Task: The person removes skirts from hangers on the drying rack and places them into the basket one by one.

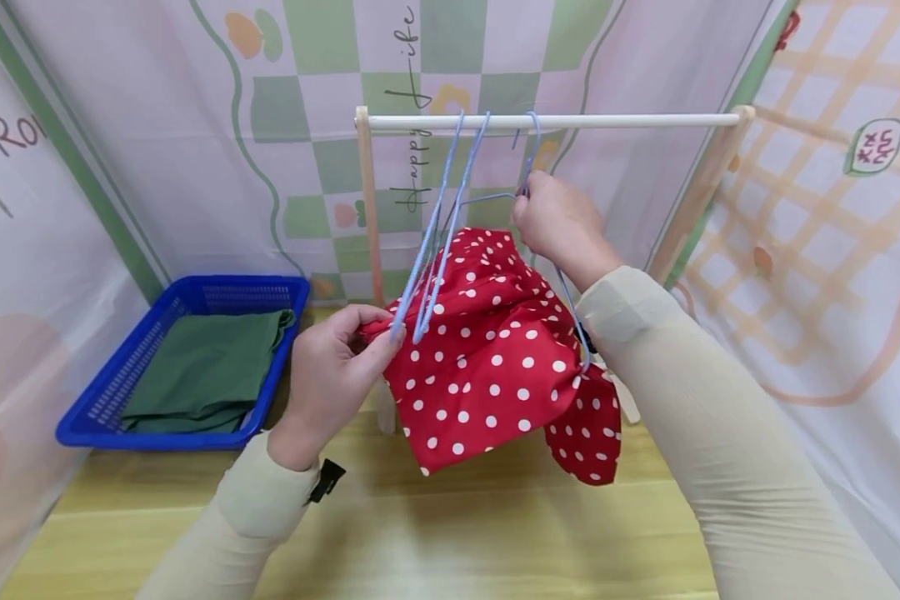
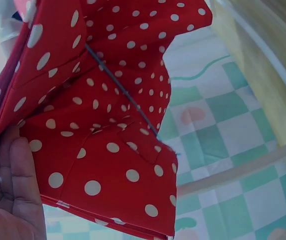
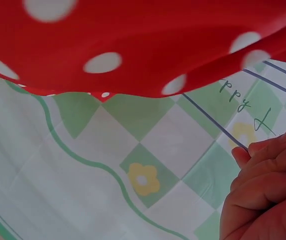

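A red garment with white polka dots (image 1: pixel 487 358) drapes from a blue wire hanger (image 1: pixel 487 198), folds bunched around the wire. My right hand (image 1: pixel 558 221) grips this hanger at the neck, just below its hook, which is up at the rod. With thumb and fingers, my left hand (image 1: pixel 330 367) pinches the garment's left edge. Two more blue hangers (image 1: pixel 427 250) hang on the rod, their lower ends overlapping the cloth beside my left thumb. In the left wrist view, the cloth (image 2: pixel 113 147) spreads past my fingers, with a dark wire crossing it.
The white rod (image 1: pixel 645 121) runs between wooden posts (image 1: pixel 367 200) of a small rack on the wooden table (image 1: pixel 390 533). At the left stands a blue basket (image 1: pixel 90 429) with a folded green cloth (image 1: pixel 202 367) inside. Printed curtains (image 1: pixel 322 100) surround the table.
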The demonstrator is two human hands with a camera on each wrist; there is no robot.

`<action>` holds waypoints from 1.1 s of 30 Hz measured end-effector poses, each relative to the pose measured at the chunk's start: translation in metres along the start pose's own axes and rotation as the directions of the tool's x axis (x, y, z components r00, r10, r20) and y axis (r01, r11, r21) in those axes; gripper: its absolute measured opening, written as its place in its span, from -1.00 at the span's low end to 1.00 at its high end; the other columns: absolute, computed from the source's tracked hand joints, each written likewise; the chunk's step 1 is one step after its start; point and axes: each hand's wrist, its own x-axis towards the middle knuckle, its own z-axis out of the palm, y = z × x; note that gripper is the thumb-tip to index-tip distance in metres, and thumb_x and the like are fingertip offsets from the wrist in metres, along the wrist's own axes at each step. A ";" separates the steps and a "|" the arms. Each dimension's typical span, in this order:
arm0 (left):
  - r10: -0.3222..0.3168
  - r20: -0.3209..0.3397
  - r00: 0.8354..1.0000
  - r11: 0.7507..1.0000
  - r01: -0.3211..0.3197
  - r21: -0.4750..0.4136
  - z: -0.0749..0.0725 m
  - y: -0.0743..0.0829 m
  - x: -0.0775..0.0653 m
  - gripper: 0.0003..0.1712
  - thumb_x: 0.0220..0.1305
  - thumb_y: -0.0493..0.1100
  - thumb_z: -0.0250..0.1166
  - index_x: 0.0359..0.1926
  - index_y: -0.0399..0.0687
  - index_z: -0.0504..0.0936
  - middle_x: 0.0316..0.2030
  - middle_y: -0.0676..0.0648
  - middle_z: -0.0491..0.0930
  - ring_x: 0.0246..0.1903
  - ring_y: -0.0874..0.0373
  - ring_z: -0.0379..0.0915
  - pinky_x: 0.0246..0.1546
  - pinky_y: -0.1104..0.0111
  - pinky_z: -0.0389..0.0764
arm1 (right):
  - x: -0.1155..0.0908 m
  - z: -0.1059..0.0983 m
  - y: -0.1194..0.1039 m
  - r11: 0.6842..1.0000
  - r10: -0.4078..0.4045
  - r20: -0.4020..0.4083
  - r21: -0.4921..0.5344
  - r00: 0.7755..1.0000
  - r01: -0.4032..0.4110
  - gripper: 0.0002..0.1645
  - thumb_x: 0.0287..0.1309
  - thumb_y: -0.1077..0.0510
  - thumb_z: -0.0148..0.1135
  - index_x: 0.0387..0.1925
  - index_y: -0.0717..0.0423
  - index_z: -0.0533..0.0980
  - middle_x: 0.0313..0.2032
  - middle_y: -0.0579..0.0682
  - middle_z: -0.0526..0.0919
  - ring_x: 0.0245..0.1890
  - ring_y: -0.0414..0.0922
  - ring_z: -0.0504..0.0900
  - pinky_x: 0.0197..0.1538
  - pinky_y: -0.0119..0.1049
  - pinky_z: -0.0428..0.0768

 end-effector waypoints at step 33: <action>-0.035 0.024 0.999 0.997 0.033 0.071 -0.048 -0.004 -0.013 -0.85 0.17 -0.17 0.41 -0.24 -0.07 0.64 -0.50 0.15 0.60 -0.65 0.33 0.41 -0.66 0.49 0.46 | 0.001 0.000 -0.001 1.000 0.004 0.006 0.007 1.000 -0.004 -0.61 0.39 0.01 -0.27 0.01 0.11 0.39 -0.20 0.08 0.53 -0.25 0.05 0.50 -0.29 -0.09 0.48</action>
